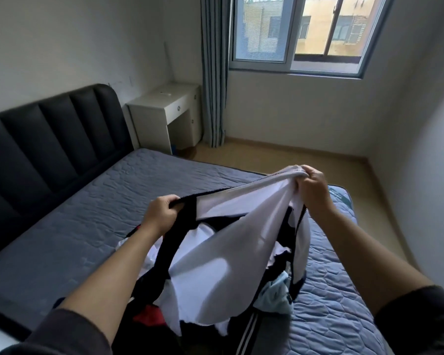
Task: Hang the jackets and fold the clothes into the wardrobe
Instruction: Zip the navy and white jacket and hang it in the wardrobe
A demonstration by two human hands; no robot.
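I hold a white and black zip jacket [223, 254] up over the bed. My left hand [162, 213] grips its black zipper edge. Higher and to the right, my right hand [314, 187] pinches the bunched white collar end. The jacket's white lining faces me and hangs down between my forearms. Beneath it lies a pile of clothes [274, 293] on the mattress, with light blue, red and black striped pieces showing. The wardrobe is out of view.
The bed [92, 213] has a grey-blue quilted mattress and a dark padded headboard [49, 139] at the left. A white bedside desk [169, 111] stands by the grey curtain [213, 73]. Wooden floor [292, 160] runs along the bed's far side under the window.
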